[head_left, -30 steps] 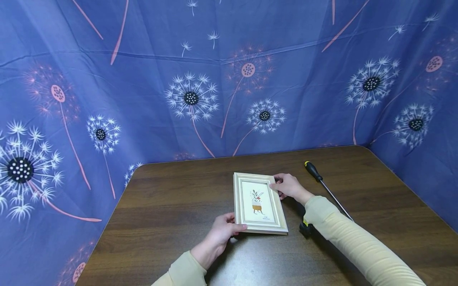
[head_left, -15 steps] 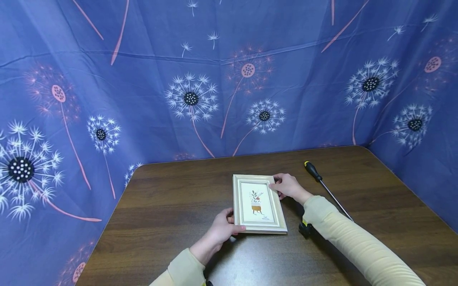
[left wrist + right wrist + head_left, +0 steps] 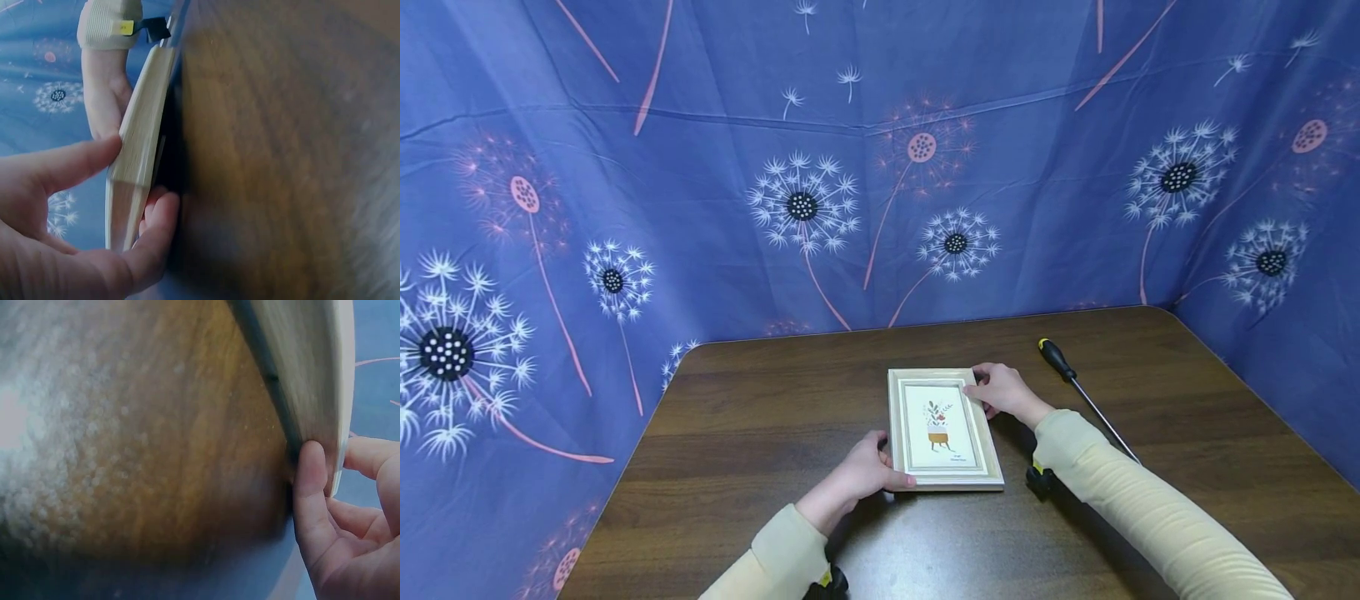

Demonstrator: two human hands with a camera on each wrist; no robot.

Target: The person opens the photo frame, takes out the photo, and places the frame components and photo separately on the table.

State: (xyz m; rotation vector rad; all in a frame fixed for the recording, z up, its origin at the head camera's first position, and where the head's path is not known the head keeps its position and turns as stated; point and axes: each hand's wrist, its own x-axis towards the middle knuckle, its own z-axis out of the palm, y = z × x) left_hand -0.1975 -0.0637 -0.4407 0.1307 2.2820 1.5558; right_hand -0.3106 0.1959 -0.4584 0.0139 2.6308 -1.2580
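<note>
A cream wooden picture frame [image 3: 938, 417], its print showing a plant in an orange pot, lies face up over the brown table. My left hand [image 3: 861, 473] holds its near left corner. In the left wrist view, the thumb [image 3: 84, 164] lies on the front face and curled fingers [image 3: 159, 228] reach behind the frame. At the far right corner, my right hand [image 3: 1006, 392] pinches the edge; the right wrist view has fingers [image 3: 311, 475] on both faces. Dark shadow under the frame hides how much of it touches the table.
A screwdriver [image 3: 1057, 358] with a black and yellow handle lies right of the frame, its shaft partly behind the right sleeve [image 3: 1120, 483]. The wooden table [image 3: 760, 417] ends at a blue dandelion-print cloth [image 3: 700, 208] behind and at the sides.
The frame has tipped slightly flatter, its far edge and left side lower than before. The left wrist has turned a little, bringing its strap into view. The right hand stays nearly still.
</note>
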